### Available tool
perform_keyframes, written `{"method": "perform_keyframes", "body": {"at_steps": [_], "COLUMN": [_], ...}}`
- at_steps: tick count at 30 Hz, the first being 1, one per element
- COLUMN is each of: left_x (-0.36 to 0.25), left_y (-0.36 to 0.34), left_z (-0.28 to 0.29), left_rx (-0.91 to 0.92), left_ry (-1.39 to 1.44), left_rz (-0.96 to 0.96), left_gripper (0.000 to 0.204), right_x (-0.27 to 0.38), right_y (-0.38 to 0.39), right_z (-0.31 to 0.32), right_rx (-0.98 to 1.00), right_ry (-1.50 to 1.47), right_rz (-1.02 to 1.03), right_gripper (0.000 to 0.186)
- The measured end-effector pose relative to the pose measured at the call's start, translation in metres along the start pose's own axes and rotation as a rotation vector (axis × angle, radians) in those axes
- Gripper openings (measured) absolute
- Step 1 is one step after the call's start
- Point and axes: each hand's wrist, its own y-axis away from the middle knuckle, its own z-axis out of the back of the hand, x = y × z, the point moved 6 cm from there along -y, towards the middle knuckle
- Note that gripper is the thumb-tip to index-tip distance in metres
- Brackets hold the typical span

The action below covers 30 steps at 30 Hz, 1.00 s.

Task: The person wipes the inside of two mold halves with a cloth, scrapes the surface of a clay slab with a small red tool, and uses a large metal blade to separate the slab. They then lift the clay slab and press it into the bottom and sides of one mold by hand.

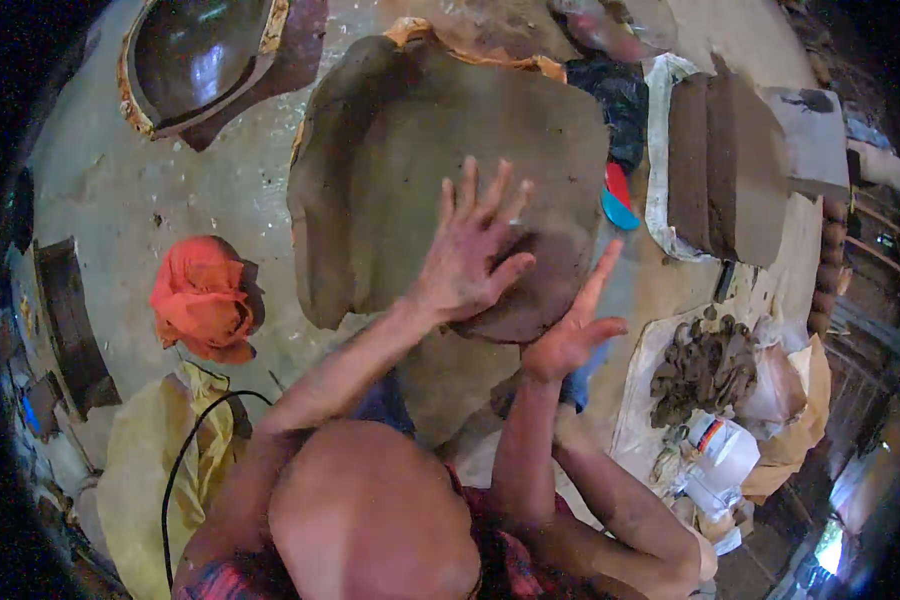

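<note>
Across the middle of the pale work surface [260, 190] we have a broad slab of grey-brown clay [400, 180], with a darker rounded clay piece [545, 270] at its near right corner. Our left hand [470, 240] lies palm down over the slab, its fingers spread and its thumb reaching over the rounded piece. Our right hand [570, 335] is at the near right rim of that piece; one finger stretches away from us, the thumb stands apart, and we cannot tell how the others lie. Just beyond that fingertip is a red and blue object [618, 195], beside the slab's right edge. Toward the right edge of the surface we see a layered clay block [725, 165] and, nearer us, a heap of dark clay scraps [705, 370]. Toward the left edge sits an orange cloth bundle [205, 295], with a yellow cloth [160, 480] nearer us
</note>
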Motion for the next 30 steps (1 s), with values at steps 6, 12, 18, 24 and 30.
{"method": "perform_keyframes", "body": {"at_steps": [6, 12, 18, 24, 30], "left_x": [0.025, 0.023, 0.044, 0.035, 0.054], "left_y": [-0.025, -0.032, -0.045, -0.069, -0.080], "left_z": [-0.015, 0.008, -0.015, 0.007, -0.008], "left_rx": [-0.142, -0.321, -0.217, -0.402, -0.378], "left_ry": [-0.160, -0.048, -0.216, -0.169, -0.131], "left_rz": [0.051, 0.101, 0.231, 0.204, 0.244], "left_gripper": [0.079, 0.077, 0.077, 0.078, 0.077], "right_x": [0.017, 0.009, -0.019, -0.010, -0.015], "right_y": [0.000, 0.004, -0.046, -0.078, -0.099], "right_z": [-0.027, -0.021, 0.024, -0.016, -0.035], "right_rx": [0.015, -0.023, 0.044, 0.214, 0.368], "right_ry": [0.017, 0.182, -0.087, 0.134, 0.104], "right_rz": [0.008, -0.067, -0.076, 0.042, -0.077], "right_gripper": [0.106, 0.099, 0.088, 0.083, 0.084]}}
